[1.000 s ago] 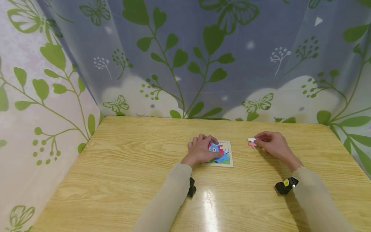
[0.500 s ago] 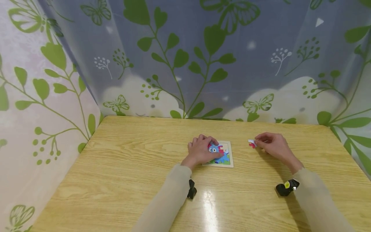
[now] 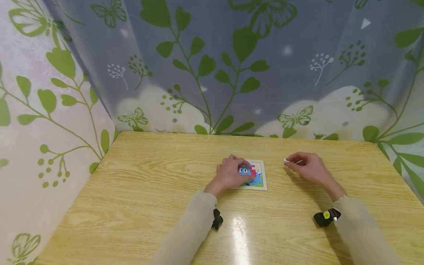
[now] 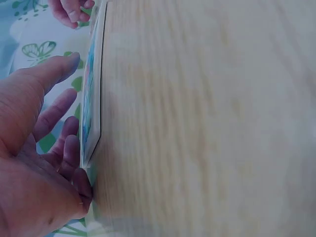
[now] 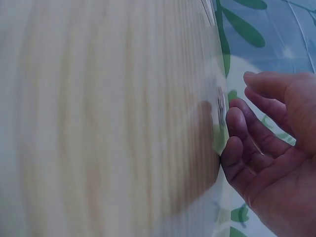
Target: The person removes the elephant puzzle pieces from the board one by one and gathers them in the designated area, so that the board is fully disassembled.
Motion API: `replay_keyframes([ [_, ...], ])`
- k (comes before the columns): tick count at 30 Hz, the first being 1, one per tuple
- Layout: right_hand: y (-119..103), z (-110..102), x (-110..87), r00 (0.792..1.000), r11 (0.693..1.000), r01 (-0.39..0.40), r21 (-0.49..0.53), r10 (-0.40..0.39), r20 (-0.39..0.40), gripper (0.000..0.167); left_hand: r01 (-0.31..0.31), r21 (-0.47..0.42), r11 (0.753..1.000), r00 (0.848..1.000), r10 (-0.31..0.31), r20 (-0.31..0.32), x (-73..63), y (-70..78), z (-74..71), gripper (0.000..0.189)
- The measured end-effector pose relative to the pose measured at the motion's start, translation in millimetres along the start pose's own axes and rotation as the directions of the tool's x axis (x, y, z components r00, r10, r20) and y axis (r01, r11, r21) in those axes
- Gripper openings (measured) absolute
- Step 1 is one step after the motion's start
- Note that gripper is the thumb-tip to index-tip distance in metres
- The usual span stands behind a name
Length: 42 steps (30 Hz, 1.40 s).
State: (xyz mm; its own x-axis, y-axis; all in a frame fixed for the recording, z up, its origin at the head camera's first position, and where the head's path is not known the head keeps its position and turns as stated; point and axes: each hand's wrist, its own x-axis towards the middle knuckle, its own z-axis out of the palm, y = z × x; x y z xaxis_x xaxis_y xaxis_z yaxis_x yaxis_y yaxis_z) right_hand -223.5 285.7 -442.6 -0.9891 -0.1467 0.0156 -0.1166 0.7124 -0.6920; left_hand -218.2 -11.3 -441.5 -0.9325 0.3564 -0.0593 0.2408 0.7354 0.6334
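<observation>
My left hand lies over the left side of a small jigsaw puzzle board, its thumb and fingers spread in a loose curve. The board shows a blue cartoon animal with big eyes, and pale gaps near its upper right. In the left wrist view the thumb is apart from the fingers, beside the board's edge. To the right, my right hand hovers over a small puzzle piece, mostly hidden by the fingertips. The right wrist view has the piece flat on the table, the thumb raised away from it.
Both things lie on a wood-grain table. A curtain printed with leaves and butterflies hangs along the back edge, with more patterned cloth at both sides. Each wrist wears a black camera.
My right hand has shifted slightly left over the small piece, and the pink and red colours seen there are now mostly covered. The left hand has moved only a little on the board.
</observation>
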Motion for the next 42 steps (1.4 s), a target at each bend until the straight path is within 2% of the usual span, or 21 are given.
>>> replay_keyframes([
  [10,-12,13,1.4,0.998,0.997,0.064,-0.039,-0.064,0.016,0.026,0.015,0.047,0.999,1.0,-0.016,0.007,3.3,-1.2,5.9,0.04],
  [19,-25,26,2.0,0.996,0.998,0.06,-0.007,-0.06,0.067,0.024,0.035,0.093,0.995,0.999,-0.037,0.024,4.7,-2.6,7.9,0.042],
  [34,-42,44,6.1,0.982,0.989,0.146,0.002,-0.145,0.124,0.017,0.043,0.08,0.996,0.997,-0.048,0.055,1.7,-2.5,5.5,0.043],
  [42,-45,45,11.1,0.975,0.989,0.151,-0.008,-0.147,0.166,0.016,0.034,0.082,0.996,0.998,-0.038,0.058,4.0,-1.9,3.0,0.047],
])
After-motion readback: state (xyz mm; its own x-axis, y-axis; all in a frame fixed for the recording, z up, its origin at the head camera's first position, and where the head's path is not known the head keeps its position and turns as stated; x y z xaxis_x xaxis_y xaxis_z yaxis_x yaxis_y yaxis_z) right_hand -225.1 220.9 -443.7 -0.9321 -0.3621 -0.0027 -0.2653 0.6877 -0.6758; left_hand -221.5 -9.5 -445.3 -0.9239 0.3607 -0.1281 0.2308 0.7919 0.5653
